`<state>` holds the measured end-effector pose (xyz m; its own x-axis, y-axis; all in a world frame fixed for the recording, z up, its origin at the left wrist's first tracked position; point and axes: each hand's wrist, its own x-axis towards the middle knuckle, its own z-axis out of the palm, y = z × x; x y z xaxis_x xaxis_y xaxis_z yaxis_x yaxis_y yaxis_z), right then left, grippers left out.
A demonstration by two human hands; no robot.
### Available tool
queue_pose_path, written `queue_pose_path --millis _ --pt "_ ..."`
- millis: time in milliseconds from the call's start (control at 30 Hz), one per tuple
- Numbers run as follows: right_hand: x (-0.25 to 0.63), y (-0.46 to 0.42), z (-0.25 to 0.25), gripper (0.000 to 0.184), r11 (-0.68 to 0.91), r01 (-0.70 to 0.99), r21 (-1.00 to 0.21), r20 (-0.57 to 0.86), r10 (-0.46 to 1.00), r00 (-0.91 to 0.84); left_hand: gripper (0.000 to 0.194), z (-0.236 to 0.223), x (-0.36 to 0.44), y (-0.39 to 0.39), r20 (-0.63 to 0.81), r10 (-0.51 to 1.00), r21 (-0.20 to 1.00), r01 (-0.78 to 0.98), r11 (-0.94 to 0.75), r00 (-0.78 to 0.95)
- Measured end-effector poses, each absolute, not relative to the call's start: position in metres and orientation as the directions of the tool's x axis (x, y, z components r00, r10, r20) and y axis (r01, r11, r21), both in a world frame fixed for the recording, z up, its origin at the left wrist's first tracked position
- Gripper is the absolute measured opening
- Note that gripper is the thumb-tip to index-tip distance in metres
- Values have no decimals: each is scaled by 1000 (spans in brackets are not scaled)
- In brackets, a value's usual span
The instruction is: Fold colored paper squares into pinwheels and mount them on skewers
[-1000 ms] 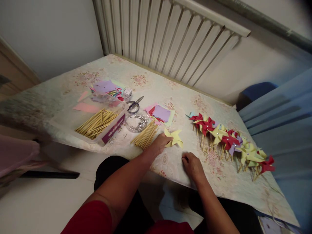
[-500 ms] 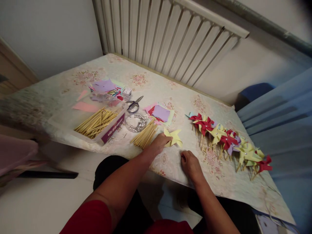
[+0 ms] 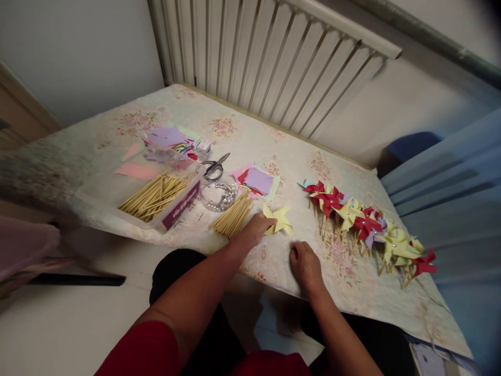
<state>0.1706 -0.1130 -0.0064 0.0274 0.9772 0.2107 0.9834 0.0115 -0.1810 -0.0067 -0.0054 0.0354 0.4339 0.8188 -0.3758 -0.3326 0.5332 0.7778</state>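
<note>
My left hand [image 3: 261,228] pinches one side of a pale yellow paper pinwheel [image 3: 279,220] that lies close to the tabletop. My right hand [image 3: 306,265] rests on the cloth near the front edge, fingers curled in; whatever they may hold is hidden. Just left of my left hand is a bundle of thin wooden sticks [image 3: 233,215]. A round clear dish [image 3: 219,196] of small silvery pins or beads stands beyond the sticks. Behind the pinwheel lies a stack of coloured paper squares [image 3: 257,181].
A clear plastic box [image 3: 182,206] of sticks stands to the left. Scissors [image 3: 214,168], a small white box [image 3: 204,149] and paper scraps [image 3: 166,137] lie behind it. Finished pinwheels [image 3: 366,225] on sticks form a row at right. The table [image 3: 250,137] meets a radiator [image 3: 250,62].
</note>
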Motion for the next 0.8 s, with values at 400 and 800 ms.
queue_pose_path --millis 400,800 --pt "172 -113 -7 22 1 945 -327 226 971 77 13 45 -8 -8 -396 807 756 -343 558 438" --pt "180 -108 -6 27 -39 922 -385 196 973 123 8 33 -2 -5 -444 788 712 -366 600 427"
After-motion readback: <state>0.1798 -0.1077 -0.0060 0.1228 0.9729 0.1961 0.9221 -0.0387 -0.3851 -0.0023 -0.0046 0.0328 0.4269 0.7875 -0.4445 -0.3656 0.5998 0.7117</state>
